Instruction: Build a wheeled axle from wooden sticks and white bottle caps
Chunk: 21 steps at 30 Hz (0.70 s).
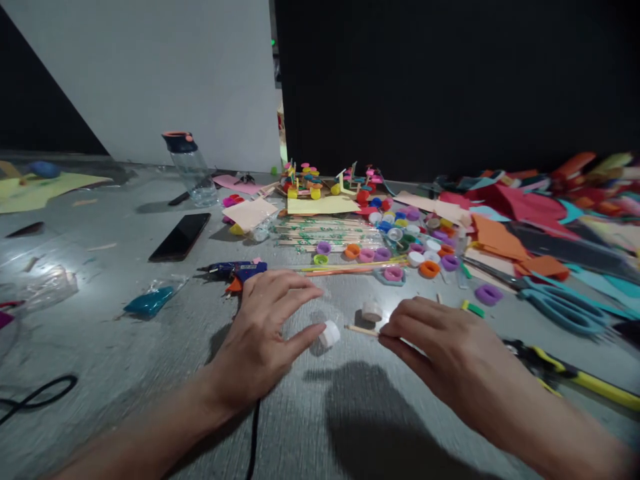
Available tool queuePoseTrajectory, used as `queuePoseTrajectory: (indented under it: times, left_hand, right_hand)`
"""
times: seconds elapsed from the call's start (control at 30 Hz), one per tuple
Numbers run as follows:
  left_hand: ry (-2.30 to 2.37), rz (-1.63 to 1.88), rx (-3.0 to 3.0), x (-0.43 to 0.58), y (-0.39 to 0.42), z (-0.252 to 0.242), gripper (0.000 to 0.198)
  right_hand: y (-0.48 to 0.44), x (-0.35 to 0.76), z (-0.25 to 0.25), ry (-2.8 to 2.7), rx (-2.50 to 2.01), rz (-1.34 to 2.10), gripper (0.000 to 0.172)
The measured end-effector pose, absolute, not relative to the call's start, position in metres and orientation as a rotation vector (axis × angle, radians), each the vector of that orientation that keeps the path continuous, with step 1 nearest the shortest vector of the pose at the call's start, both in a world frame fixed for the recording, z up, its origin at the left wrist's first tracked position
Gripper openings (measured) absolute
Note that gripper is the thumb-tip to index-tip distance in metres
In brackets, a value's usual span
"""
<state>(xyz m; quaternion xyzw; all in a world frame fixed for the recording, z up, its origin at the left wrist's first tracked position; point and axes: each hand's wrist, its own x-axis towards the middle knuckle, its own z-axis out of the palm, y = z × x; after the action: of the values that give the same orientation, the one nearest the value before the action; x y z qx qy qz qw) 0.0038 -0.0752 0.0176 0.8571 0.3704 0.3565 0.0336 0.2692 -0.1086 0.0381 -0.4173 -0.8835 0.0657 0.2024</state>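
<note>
At the near centre of the grey table [125, 347], the left hand [265, 327] lies palm-down with its fingers extended and loosely spread. One fingertip rests against the side of a small white plastic bottle cap [329, 333], which sits tilted on the surface. The hand is not closed around the cap. The right hand [430, 340] is pinched shut on one end of a thin wooden stick [361, 329]. The free end of the stick points toward the cap and stops just short of it. A second white round cap [372, 311] stands on the table just behind the stick, apart from both hands.

Behind the left hand lies a blue hot-glue gun [237, 270], with a black flat phone [181, 237] farther back and to its left. A clear plastic bottle with a dark lid [190, 167] stands upright beyond the phone. A scatter of coloured bottle caps [400, 250] and a bundle of wooden sticks [330, 233] occupy the middle distance. Teal-handled scissors [565, 308] and a yellow-handled tool [585, 379] lie to the right of the right hand.
</note>
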Motion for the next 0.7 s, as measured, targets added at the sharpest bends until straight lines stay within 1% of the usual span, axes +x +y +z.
queuePoseTrajectory:
  times: [0.07,0.17,0.23,0.4,0.5,0.57,0.7]
  left_hand:
    - [1.117,1.019,2.663,0.004,-0.073,0.015,0.031]
    - [1.068,0.932,2.688,0.006,-0.073,0.011,0.032]
    - [1.039,0.895,2.697,0.007,-0.074,0.010,0.031]
    - [1.037,0.877,2.690,0.009,-0.073,0.008,0.025]
    - [1.052,0.845,2.683,0.008,-0.071,0.006,0.025]
    - [1.058,0.810,2.677,0.006,-0.070,0.004,0.030]
    - [1.052,0.704,2.699,0.007,-0.071,0.003,0.048]
  right_hand:
    - [-0.113,0.276,0.026,-2.652,-1.136,-0.016,0.022]
    - [-0.122,0.286,0.009,-2.751,-1.125,-0.060,0.023]
    - [-0.126,0.290,0.002,-2.670,-1.161,0.013,0.023]
    - [-0.121,0.291,0.004,-2.357,-1.380,0.396,0.016]
    - [-0.113,0.290,0.007,-2.366,-1.473,0.399,0.020]
    - [-0.110,0.293,0.007,-2.358,-1.488,0.348,0.022]
    - [-0.109,0.300,0.006,-2.276,-1.464,0.326,0.025]
